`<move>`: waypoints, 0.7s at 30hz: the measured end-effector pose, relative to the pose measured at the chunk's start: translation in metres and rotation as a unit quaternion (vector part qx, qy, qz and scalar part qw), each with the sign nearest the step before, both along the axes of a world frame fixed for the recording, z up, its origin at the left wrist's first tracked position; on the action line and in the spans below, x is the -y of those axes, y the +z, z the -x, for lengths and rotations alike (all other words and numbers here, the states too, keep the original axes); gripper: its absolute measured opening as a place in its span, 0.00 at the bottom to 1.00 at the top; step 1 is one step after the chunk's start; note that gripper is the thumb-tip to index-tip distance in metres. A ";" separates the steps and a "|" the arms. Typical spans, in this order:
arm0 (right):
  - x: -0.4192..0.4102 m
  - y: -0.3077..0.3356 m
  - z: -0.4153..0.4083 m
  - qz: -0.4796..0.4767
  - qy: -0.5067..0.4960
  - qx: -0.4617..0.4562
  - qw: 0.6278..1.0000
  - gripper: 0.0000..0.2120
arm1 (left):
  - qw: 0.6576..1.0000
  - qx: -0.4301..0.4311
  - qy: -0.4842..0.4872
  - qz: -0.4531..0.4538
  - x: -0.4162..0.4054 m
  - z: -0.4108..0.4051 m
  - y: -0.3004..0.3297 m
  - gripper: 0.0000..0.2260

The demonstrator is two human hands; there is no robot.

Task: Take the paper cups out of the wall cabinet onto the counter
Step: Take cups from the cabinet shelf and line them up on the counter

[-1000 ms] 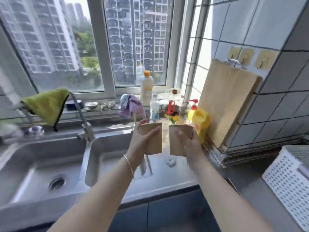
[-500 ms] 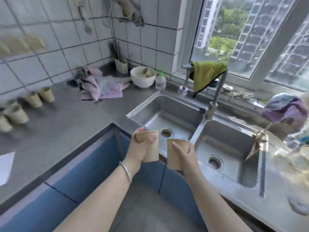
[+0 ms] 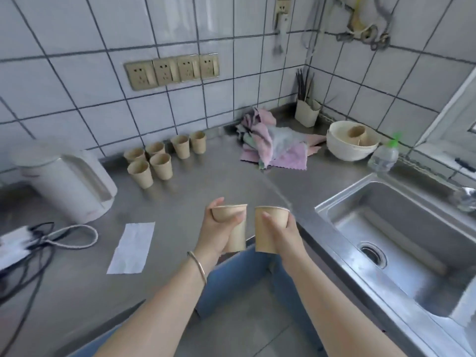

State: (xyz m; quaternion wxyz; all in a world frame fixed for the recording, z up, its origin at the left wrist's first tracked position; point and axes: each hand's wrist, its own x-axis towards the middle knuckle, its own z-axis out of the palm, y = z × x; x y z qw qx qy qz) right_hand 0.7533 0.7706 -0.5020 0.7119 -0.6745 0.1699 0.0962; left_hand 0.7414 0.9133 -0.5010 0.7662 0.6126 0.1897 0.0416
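Observation:
My left hand (image 3: 219,228) grips one tan paper cup (image 3: 238,235) upright by its side. My right hand (image 3: 279,229) holds a second tan paper cup (image 3: 269,215), also upright. Both cups hover close together above the inner corner of the grey counter (image 3: 206,184). Several more paper cups (image 3: 161,159) stand in a cluster on the counter near the tiled wall, beyond and left of my hands. The wall cabinet is out of view.
A white kettle (image 3: 67,184) stands at the left, with cables (image 3: 31,243) and a white paper sheet (image 3: 131,247) in front. Crumpled cloths (image 3: 273,148), a utensil holder (image 3: 306,112), a white bowl (image 3: 351,145) and a small bottle (image 3: 383,155) fill the back corner. A steel sink (image 3: 401,235) lies right.
My view has swung left from the window and sink to the counter corner. Both hands kept hold of their cups and carried them along.

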 end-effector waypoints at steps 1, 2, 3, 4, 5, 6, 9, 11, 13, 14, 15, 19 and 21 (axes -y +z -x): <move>-0.011 -0.003 -0.013 -0.004 0.014 0.004 1.000 0.22 | 1.000 0.000 0.014 -0.005 -0.011 -0.009 -0.003 0.26; -0.024 -0.006 -0.029 -0.006 0.031 0.004 0.999 0.22 | 1.000 -0.002 0.029 -0.010 -0.024 -0.020 -0.007 0.27; -0.034 -0.010 -0.042 -0.008 0.047 0.002 0.999 0.23 | 0.999 -0.003 0.041 -0.014 -0.034 -0.029 -0.011 0.27; -0.041 -0.014 -0.052 -0.004 0.060 -0.002 0.998 0.25 | 0.999 -0.003 0.051 -0.017 -0.042 -0.036 -0.013 0.28; -0.051 -0.020 -0.066 0.000 0.078 -0.006 0.997 0.26 | 0.998 -0.005 0.067 -0.021 -0.052 -0.047 -0.018 0.29; -0.060 -0.024 -0.081 0.003 0.093 -0.010 0.996 0.27 | 0.996 -0.008 0.082 -0.024 -0.060 -0.057 -0.022 0.30; -0.086 -0.036 -0.135 0.006 0.148 -0.023 0.989 0.30 | 0.991 -0.026 0.125 -0.031 -0.086 -0.099 -0.036 0.34; -0.101 -0.037 -0.176 0.017 0.182 -0.031 0.983 0.22 | 0.987 -0.049 0.151 -0.022 -0.100 -0.130 -0.041 0.29; -0.113 -0.041 -0.212 0.027 0.210 -0.040 0.977 0.16 | 0.984 -0.061 0.164 -0.017 -0.111 -0.161 -0.044 0.18; -0.118 -0.044 -0.229 0.037 0.222 -0.046 0.973 0.14 | 0.983 -0.065 0.174 -0.015 -0.115 -0.175 -0.047 0.15; -0.123 -0.048 -0.246 0.045 0.233 -0.049 0.970 0.14 | 0.980 -0.067 0.186 -0.013 -0.119 -0.189 -0.050 0.14; -0.144 -0.063 -0.297 0.081 0.247 -0.065 0.963 0.15 | 0.973 -0.090 0.214 0.003 -0.137 -0.232 -0.068 0.18; -0.154 -0.070 -0.313 0.098 0.251 -0.062 0.961 0.19 | 0.970 -0.100 0.220 0.003 -0.146 -0.248 -0.078 0.21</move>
